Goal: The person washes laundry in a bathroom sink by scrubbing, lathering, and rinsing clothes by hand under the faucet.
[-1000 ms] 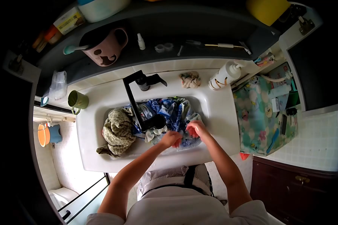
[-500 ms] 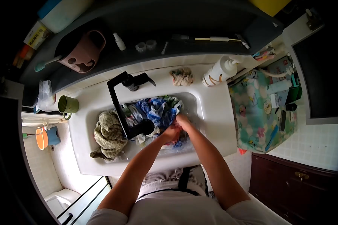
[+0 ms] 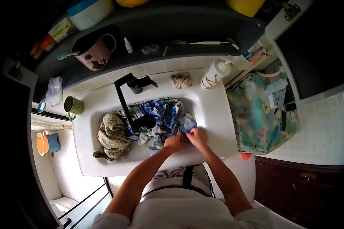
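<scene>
Blue, white and green patterned wet cloth (image 3: 162,116) lies bunched in the white sink (image 3: 212,118). At its near right edge, my left hand (image 3: 174,142) has its fingers curled on the cloth. Close beside it, my right hand (image 3: 196,137) pinches a pale blue-grey part of the same cloth. My fingertips are partly hidden by the fabric and by the hands themselves. To the left in the basin sits a twisted olive patterned cloth (image 3: 114,131). The black faucet (image 3: 123,99) arches over the pile.
Behind the basin stand a white pump bottle (image 3: 216,73) and a crumpled rag (image 3: 181,80). A green mug (image 3: 73,105) is on the left rim. Overhead runs a dark shelf (image 3: 141,63) holding a pink cup (image 3: 96,53). A cartoon-patterned cover (image 3: 252,126) lies to the right.
My hands, close together over the cloth before, have come toward my body and moved apart, the right one further right. The cloth now stretches toward the basin's right side. The view has shifted slightly.
</scene>
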`<state>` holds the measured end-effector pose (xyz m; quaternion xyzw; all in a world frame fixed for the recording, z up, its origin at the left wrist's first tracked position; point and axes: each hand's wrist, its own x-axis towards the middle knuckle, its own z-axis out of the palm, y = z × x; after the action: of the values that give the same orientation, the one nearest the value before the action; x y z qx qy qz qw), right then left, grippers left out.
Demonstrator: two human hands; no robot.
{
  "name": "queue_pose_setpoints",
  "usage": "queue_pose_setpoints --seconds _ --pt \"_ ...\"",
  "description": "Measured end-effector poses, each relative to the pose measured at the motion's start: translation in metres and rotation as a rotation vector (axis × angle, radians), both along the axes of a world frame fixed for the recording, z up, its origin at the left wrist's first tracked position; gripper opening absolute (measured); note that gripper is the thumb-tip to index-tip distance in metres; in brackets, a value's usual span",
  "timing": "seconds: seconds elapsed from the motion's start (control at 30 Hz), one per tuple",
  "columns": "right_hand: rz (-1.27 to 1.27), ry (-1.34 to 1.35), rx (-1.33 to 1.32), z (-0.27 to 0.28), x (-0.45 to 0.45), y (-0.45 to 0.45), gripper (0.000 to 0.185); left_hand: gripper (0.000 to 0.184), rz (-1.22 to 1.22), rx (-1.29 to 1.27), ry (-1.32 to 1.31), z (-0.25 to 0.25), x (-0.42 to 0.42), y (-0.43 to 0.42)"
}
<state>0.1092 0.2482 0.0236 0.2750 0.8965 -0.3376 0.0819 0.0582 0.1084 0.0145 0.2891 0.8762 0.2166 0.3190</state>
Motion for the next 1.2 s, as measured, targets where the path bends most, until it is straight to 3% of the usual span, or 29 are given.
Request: queue_pose_setpoints --seconds 0.07,0.23,0.37,0.4,0.5,0.53,0.6,0.77,0.87,0.97,1.07,1.13,1.2 --pt "0.100 -0.143 0.127 -0.010 0.003 -0.002 0.032 0.029 -0.066 0.030 0.031 -0.019 0.004 0.002" --pt "0.055 -0.107 0.357 0.023 0.003 -0.013 0.052 0.020 -0.161 0.133 0.142 0.026 0.005 -0.016" --pt "0.099 -0.177 0.372 0.034 0.003 -0.017 0.071 0.019 -0.005 0.368 0.259 0.061 0.009 -0.066" --pt "0.131 -0.121 0.416 0.018 0.001 -0.021 0.058 0.017 0.009 0.385 0.280 0.070 0.012 -0.077" --pt "-0.001 0.088 -0.483 -0.049 -0.010 -0.026 0.040 0.016 0.137 0.443 0.323 0.090 0.020 -0.097" --pt "-0.142 0.012 -0.722 0.012 -0.012 -0.039 0.026 0.016 0.191 0.462 0.334 0.093 0.021 -0.103" --pt "-0.118 0.210 -0.719 0.010 -0.026 -0.047 0.026 0.016 0.307 0.510 0.329 0.087 0.013 -0.114" --pt "-0.118 0.407 -1.006 0.101 -0.072 -0.061 0.024 0.016 0.475 0.648 0.494 0.114 -0.014 -0.130" --pt "0.133 0.411 -1.179 0.095 -0.101 -0.074 0.025 0.013 0.586 0.588 0.482 0.109 -0.029 -0.151" --pt "0.080 0.186 -1.353 0.061 -0.099 -0.087 0.030 0.025 0.649 0.340 0.399 0.092 -0.041 -0.183" --pt "0.052 0.118 -1.257 0.038 -0.076 -0.089 0.029 0.027 0.638 0.063 0.241 0.061 -0.046 -0.203" --pt "0.000 0.180 -1.142 0.043 -0.066 -0.084 0.023 0.027 0.635 -0.084 0.144 0.080 -0.036 -0.198" --pt "0.034 0.369 -0.981 0.049 -0.067 -0.072 0.016 0.026 0.617 -0.012 0.289 0.091 -0.034 -0.186"
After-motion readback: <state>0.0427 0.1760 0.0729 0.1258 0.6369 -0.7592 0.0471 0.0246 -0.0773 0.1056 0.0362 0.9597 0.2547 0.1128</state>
